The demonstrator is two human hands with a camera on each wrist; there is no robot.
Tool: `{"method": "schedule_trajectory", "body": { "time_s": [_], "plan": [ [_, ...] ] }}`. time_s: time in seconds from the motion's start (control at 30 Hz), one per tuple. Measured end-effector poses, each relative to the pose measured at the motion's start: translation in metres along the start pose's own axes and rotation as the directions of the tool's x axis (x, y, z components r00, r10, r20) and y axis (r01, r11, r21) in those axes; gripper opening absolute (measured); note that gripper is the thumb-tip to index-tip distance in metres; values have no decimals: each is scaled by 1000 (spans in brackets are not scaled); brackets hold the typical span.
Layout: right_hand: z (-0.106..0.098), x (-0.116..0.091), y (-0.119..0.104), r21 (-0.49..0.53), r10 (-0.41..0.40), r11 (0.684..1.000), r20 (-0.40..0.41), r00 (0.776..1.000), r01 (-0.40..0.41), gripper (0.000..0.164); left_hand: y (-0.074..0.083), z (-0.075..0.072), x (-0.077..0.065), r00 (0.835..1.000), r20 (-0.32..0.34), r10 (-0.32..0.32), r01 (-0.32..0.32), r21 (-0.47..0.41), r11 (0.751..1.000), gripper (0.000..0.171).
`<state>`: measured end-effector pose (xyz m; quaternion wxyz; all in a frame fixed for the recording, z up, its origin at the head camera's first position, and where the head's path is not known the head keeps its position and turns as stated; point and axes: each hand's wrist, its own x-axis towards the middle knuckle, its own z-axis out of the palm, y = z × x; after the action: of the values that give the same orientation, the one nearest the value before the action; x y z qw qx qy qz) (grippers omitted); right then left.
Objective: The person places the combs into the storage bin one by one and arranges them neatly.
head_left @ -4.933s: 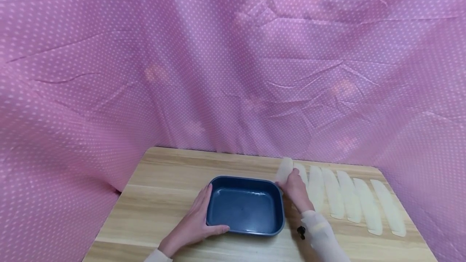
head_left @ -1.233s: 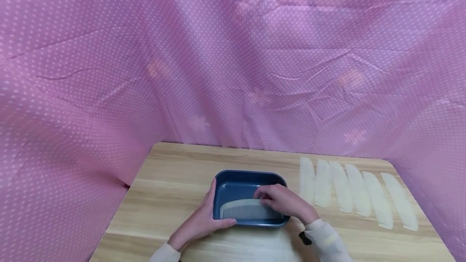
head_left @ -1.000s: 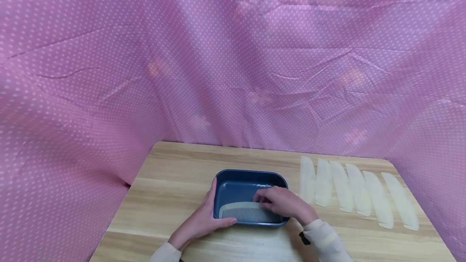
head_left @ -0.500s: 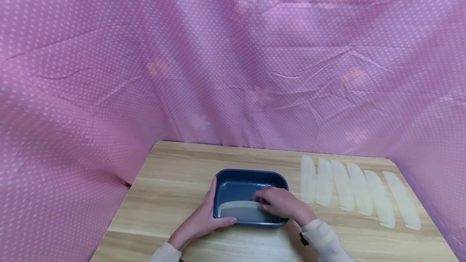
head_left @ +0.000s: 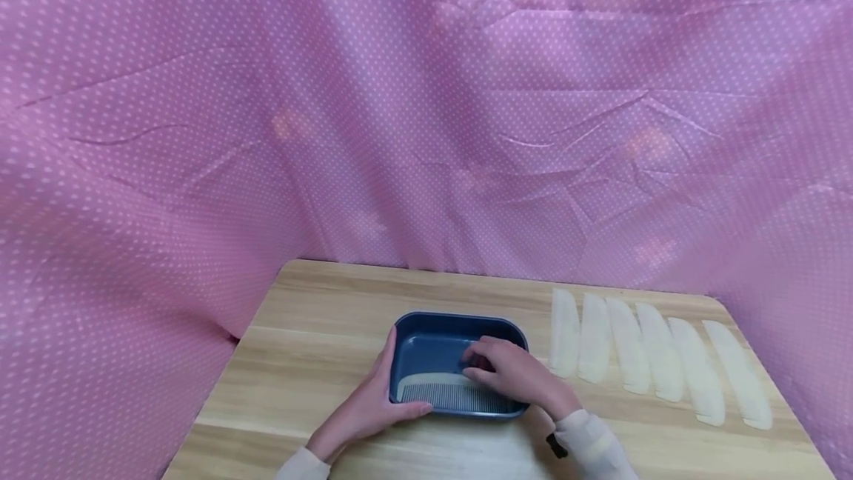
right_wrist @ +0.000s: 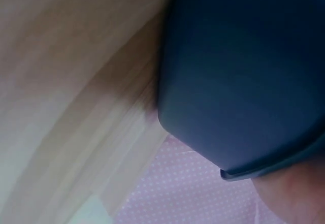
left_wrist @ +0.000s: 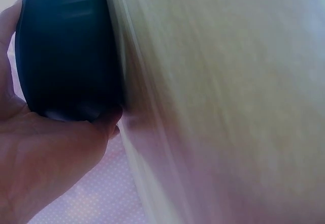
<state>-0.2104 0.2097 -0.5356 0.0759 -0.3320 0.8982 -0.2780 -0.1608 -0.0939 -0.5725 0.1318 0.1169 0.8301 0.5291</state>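
A deep blue rectangular tray stands on the wooden table. My left hand grips its left end, thumb at the near rim and fingers along the side; the left wrist view shows this hand wrapped round the tray's end. Inside, along the near wall, lies a pale comb with its teeth toward me. Over the comb's right part is my right hand, fingers loosely bent and thumb apart from them, with nothing between. In the right wrist view the tray's outer wall hides most of that hand.
Several pale combs lie side by side in a slanting row on the right of the table. Pink dotted cloth hangs behind the table and at both sides.
My right hand took the leftmost comb from the row and brought it left into the tray. Just now its thumb and fingers have parted from the comb, which lies flatter. The left hand keeps its grip.
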Motion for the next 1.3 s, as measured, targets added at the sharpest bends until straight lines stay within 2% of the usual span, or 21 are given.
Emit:
{"method": "schedule_trajectory", "body": {
  "time_s": [0.2,0.43,0.67,0.77,0.87,0.93,1.0,1.07,1.17,1.3],
  "plan": [
    [-2,-1,8,198,-15,980,-69,998,28,30,1,1,1,1000,8,-8,8,1,1000,139],
    [-3,-4,15,366,24,929,-199,980,51,32,4,1,1,1000,-2,-20,20,-6,1000,139],
    [2,-10,17,521,123,852,-294,948,51,33,3,2,-3,1000,3,-8,8,-45,999,141],
    [-1,-10,18,574,134,816,-298,945,66,38,3,1,-3,1000,-12,9,-10,-36,999,142],
    [-5,-10,19,648,136,756,-295,946,93,45,2,-1,-3,1000,-19,23,-24,-25,999,142],
    [-6,-12,20,672,141,733,-303,943,106,47,2,-1,-3,999,-17,33,-34,-20,999,141],
    [-8,-14,22,664,154,741,-316,936,102,48,2,0,-2,999,-15,37,-37,-17,999,141],
    [-10,-17,25,642,172,762,-332,927,88,48,1,0,-2,999,-15,40,-40,-15,999,141],
    [-13,-22,30,604,214,795,-354,911,48,49,2,0,-1,999,-21,37,-38,-9,999,142],
    [-19,-30,37,574,278,818,-368,887,-18,52,3,-1,-3,999,-24,31,-31,-3,1000,143]
  ]
}}
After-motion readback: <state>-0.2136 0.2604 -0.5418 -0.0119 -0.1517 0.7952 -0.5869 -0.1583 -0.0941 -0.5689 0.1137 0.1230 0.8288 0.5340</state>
